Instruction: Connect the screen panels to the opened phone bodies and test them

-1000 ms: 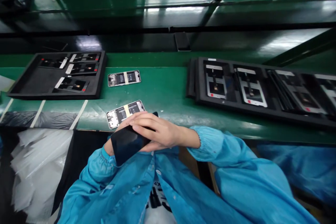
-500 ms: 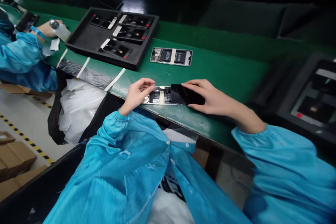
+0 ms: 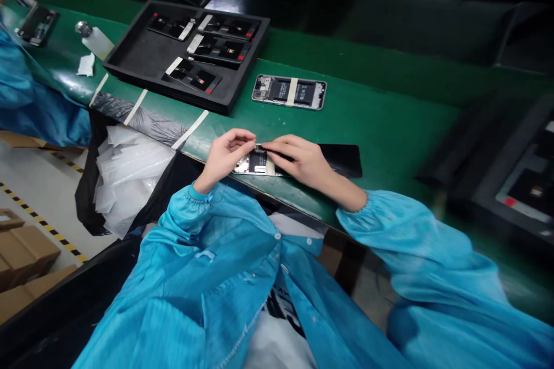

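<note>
Head view, looking forward and down across the green surface (image 3: 381, 121). I see the left hand (image 3: 225, 155) and the right hand (image 3: 300, 164) drawn together at its near edge, both partly closed, with their fingers curved and the fingertips almost meeting. From here I cannot tell whether they are pinching anything.

Beneath them lies an opened phone housing (image 3: 255, 162), flat on the surface, with its battery area showing and a pale tape strip (image 3: 270, 166) across it. Just to the right, a black glass panel (image 3: 341, 160) lies flat in line with the housing, its left part hidden under the right hand.

Farther out is a second phone housing (image 3: 289, 92), also taped across, beside a black foam tray (image 3: 134, 55) holding four dark panels with white tabs (image 3: 203, 81). A similar tray (image 3: 519, 184) is cut off at the right edge.

At upper left, a co-worker's blue sleeve (image 3: 26, 98) is near a phone (image 3: 38, 25), a small bottle (image 3: 97, 42) and a white wipe (image 3: 86, 65). Below the near edge, a black bag (image 3: 89, 202) holds clear plastic sheets (image 3: 130, 179). Cardboard boxes (image 3: 21, 253) stand on the floor (image 3: 43, 225) at lower left. My view also takes in the person's blue smock (image 3: 216, 277).
</note>
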`<act>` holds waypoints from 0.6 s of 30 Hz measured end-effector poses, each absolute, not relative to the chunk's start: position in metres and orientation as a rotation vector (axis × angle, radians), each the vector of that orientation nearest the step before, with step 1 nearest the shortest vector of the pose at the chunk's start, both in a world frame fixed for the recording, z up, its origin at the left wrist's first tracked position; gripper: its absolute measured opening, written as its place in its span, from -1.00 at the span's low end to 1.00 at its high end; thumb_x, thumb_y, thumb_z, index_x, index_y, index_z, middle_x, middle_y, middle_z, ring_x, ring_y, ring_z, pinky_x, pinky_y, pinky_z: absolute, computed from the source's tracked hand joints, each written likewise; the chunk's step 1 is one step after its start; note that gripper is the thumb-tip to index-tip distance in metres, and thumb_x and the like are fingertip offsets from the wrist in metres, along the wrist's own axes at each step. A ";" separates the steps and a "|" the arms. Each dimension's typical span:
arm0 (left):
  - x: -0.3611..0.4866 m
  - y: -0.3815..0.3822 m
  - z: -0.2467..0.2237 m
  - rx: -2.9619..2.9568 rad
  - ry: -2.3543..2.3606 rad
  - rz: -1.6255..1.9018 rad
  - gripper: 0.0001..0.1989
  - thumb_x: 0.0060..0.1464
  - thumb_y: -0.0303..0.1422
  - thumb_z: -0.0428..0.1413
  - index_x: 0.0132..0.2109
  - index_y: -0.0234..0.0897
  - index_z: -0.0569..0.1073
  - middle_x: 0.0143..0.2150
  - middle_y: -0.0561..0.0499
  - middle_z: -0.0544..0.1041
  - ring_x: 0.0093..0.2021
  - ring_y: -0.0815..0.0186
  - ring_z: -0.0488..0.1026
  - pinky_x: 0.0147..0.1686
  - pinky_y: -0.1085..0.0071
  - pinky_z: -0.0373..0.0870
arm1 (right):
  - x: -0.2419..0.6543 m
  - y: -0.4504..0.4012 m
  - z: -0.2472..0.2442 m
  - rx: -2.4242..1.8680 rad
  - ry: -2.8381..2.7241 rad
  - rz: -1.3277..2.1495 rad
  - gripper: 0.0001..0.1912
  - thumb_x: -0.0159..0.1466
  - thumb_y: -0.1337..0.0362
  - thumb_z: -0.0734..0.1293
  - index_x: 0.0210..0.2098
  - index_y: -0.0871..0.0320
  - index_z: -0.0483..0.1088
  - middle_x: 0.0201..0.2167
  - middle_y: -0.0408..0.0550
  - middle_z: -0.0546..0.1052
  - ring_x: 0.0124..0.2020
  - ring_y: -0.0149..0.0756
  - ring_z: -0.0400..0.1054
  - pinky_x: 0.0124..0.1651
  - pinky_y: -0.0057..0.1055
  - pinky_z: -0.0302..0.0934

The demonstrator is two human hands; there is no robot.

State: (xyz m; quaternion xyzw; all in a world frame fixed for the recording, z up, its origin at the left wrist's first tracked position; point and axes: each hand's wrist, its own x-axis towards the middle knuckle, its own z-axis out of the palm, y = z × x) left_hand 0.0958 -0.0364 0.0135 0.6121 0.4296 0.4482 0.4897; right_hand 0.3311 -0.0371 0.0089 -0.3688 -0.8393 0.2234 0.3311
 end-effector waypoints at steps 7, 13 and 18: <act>0.063 -0.058 -0.006 2.303 1.215 1.068 -0.76 0.39 -0.38 0.07 0.09 -0.24 0.58 0.05 -0.16 0.63 0.14 0.12 0.54 0.20 0.13 0.43 | 0.338 -0.031 -0.002 -0.803 -2.348 0.538 -0.68 0.53 0.18 0.26 0.10 0.09 0.61 -0.12 0.11 0.61 -0.11 -0.10 0.48 -0.06 -0.12 0.47; 0.057 -0.064 -0.015 2.523 1.229 0.956 -0.68 0.38 -0.38 0.06 0.19 -0.20 0.55 0.12 -0.17 0.61 0.14 0.11 0.53 0.17 0.10 0.44 | 0.338 -0.030 -0.004 -0.763 -2.390 0.488 -0.67 0.54 0.17 0.25 0.09 0.10 0.61 -0.15 0.11 0.60 -0.15 -0.11 0.44 -0.08 -0.12 0.41; 0.056 -0.064 -0.016 2.551 1.242 0.909 -0.66 0.39 -0.37 0.04 0.21 -0.17 0.56 0.14 -0.16 0.60 0.14 0.10 0.51 0.17 0.08 0.42 | 0.336 -0.029 -0.004 -0.751 -2.416 0.470 -0.67 0.55 0.16 0.24 0.08 0.11 0.61 -0.15 0.10 0.59 -0.15 -0.12 0.43 -0.07 -0.13 0.38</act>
